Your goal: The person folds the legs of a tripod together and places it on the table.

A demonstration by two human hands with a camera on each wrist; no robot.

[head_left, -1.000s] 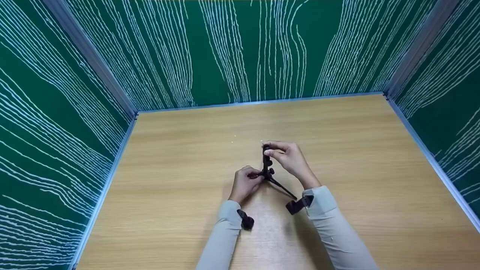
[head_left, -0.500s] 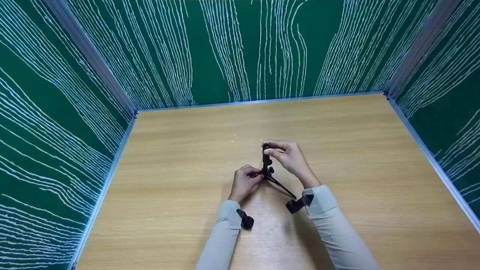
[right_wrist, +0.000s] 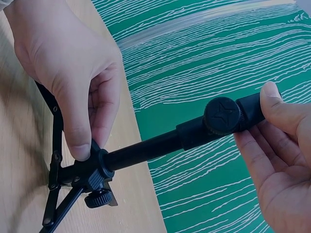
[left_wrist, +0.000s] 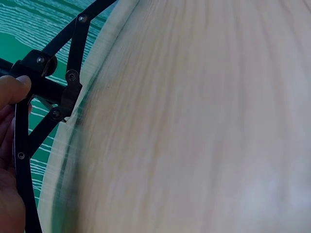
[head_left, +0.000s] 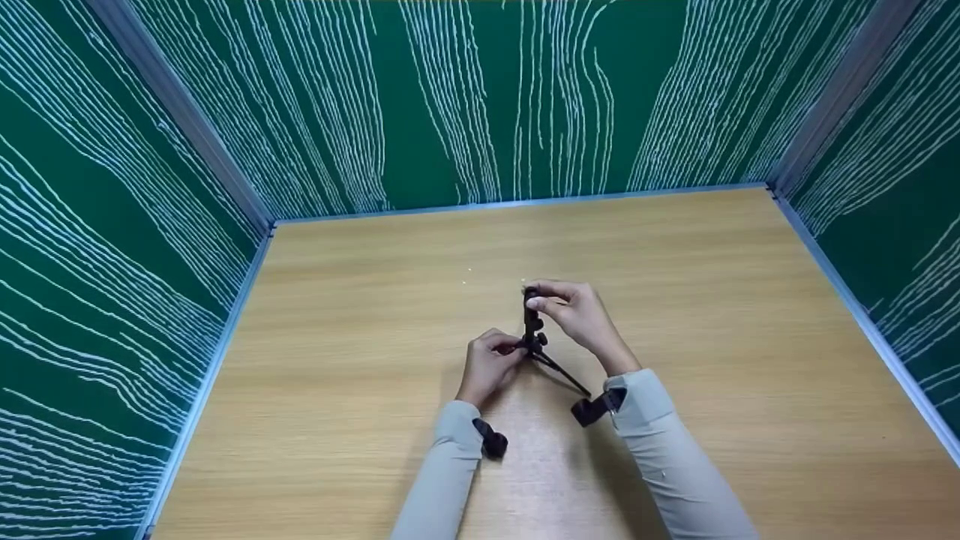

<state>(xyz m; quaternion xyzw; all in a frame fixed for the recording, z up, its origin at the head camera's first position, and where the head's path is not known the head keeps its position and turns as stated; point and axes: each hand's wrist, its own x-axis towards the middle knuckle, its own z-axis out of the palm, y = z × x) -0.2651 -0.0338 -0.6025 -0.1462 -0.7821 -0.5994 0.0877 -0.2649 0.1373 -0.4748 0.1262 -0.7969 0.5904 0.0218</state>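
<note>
A small black tripod stand (head_left: 551, 364) stands upright on the wooden table, its hinged legs spread. My left hand (head_left: 491, 367) grips its base; in the right wrist view the thumb presses the collar where the braces meet. My right hand (head_left: 577, 315) pinches the top end of the upright between thumb and fingers. Between the hands runs the centre tube (right_wrist: 143, 149), with a large round knob (right_wrist: 222, 115) near the top and a smaller knob (right_wrist: 98, 198) at the collar. A leg (left_wrist: 22, 155) and its riveted braces show close up in the left wrist view, beside the left thumb.
The wooden table (head_left: 337, 315) is bordered by a pale metal edge. Green panels (head_left: 510, 97) with wavy white lines rise at its back and sides. A few tiny light specks lie beyond the hands. Black wrist cameras sit on both sleeves.
The tripod stand has shifted very slightly left, its right-hand leg with it. Both hands keep the same hold.
</note>
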